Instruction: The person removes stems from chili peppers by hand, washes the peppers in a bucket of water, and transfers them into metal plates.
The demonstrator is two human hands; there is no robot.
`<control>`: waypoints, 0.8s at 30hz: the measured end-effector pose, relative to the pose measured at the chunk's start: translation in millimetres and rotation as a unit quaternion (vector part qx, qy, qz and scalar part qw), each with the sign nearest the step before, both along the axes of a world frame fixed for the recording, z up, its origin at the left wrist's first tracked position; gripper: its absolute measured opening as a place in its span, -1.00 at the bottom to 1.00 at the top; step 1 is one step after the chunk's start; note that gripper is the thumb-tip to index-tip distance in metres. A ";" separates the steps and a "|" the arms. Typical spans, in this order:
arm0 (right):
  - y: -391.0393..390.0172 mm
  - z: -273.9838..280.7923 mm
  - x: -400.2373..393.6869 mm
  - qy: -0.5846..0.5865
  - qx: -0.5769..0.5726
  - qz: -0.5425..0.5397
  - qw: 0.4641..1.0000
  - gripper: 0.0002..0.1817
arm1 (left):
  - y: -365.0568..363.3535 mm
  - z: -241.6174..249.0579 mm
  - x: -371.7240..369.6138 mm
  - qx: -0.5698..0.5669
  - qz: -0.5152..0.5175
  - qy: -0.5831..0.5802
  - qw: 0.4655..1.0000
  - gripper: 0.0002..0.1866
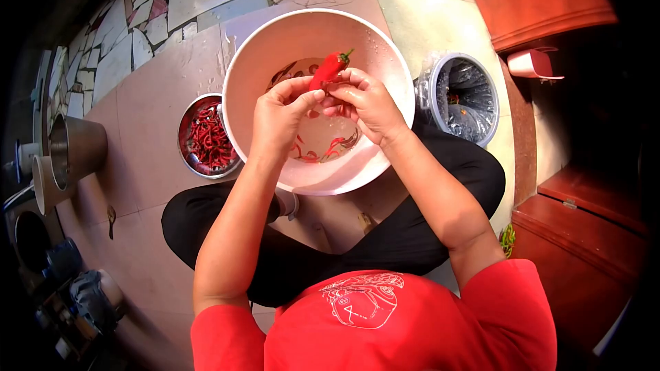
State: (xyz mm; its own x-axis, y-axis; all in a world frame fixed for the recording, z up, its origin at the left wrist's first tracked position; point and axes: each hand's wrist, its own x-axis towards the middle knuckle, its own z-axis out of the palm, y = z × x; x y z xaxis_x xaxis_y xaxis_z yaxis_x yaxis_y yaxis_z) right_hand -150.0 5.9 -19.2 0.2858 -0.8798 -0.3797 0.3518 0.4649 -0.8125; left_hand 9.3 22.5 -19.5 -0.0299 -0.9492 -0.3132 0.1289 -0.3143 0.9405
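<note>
Above a wide white basin (379,172) I hold a red chili pepper (328,71) with a green stem, its stem end pointing up and away from me. My left hand (283,111) is closed on the pepper's lower left side, thumb and fingers pinching it. On the right side, my right hand (363,104) has its fingers closed around the pepper near its base. Water and several red peppers lie in the basin's bottom, partly hidden by my hands. Just left of the basin, a metal bowl (184,139) is full of small red chilies (208,139).
A bin lined with clear plastic (459,99) stands right of the basin. Metal pots (82,145) are at the far left, and a spoon (111,222) lies on the tiled floor (148,158). Red wooden furniture (577,240) borders the right, with a pink container (531,64) beside it.
</note>
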 end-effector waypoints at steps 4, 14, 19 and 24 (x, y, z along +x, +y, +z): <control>1.0 0.2 0.9 -0.007 -0.011 0.003 1.000 -0.85 | -1.0 -0.1 -1.8 -0.009 0.010 0.032 0.999 -0.74; -39.1 38.0 -132.6 0.221 -0.079 -0.125 0.964 -0.82 | -18.5 -3.3 -14.6 0.071 -0.033 0.284 0.956 -0.71; -42.4 -1.2 -265.7 0.719 -0.208 0.155 0.645 -0.55 | -22.6 0.9 -27.4 0.072 -0.110 0.340 0.931 -0.61; -49.6 -22.4 -271.5 0.571 -0.134 -0.023 0.809 -0.70 | -12.3 22.7 -33.3 0.091 -0.160 0.402 0.897 -0.52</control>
